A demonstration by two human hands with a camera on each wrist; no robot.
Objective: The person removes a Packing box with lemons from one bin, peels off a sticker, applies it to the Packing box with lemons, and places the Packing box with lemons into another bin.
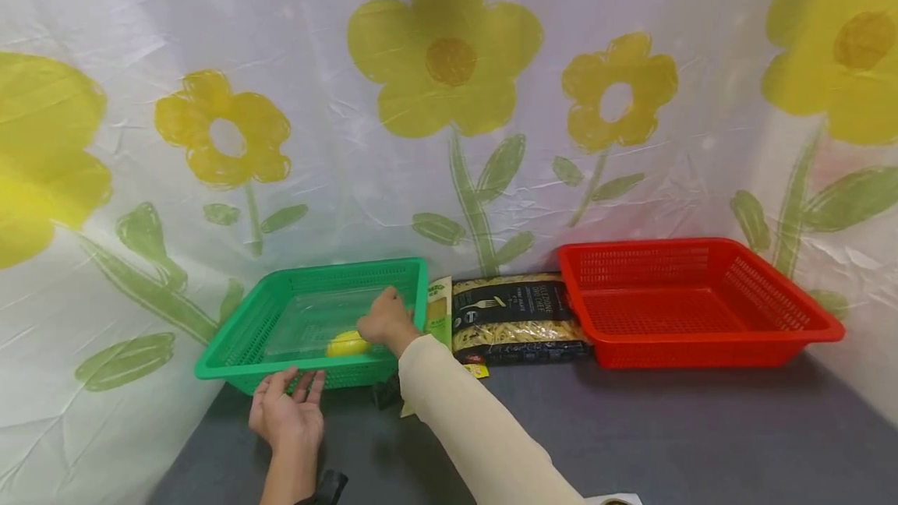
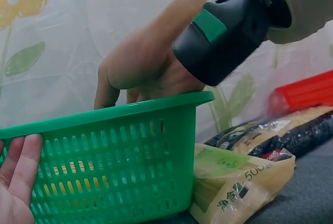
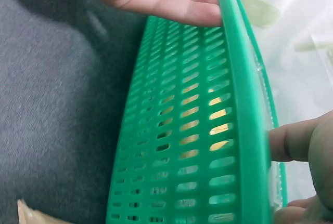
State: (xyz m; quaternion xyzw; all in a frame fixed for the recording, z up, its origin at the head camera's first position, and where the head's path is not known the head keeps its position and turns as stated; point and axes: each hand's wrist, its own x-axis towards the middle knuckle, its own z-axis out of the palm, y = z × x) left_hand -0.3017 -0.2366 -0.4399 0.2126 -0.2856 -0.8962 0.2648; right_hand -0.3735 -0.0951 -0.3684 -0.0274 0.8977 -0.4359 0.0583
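Observation:
A green plastic basket (image 1: 245, 369) stands at the left of the table, with a clear plastic sheet or lid (image 1: 309, 326) and a rounded yellow thing (image 1: 344, 344) inside. My left hand (image 1: 289, 415) is at its front rim, fingers against the outer wall and thumb over the edge, as the right wrist view shows. My right hand (image 1: 387, 322) reaches over the rim into the basket's right side, beside the yellow thing. Its fingers (image 2: 106, 91) point down behind the wall in the left wrist view; their tips are hidden, so whether they hold anything does not show.
Right of the green basket lie a green and beige packet (image 2: 244, 182) and a black pasta bag (image 1: 519, 318). A red basket (image 1: 701, 353) stands farther right. A flower-printed cloth (image 1: 337, 139) hangs behind the dark table (image 1: 666, 427). A white object (image 1: 627, 499) shows at the bottom edge.

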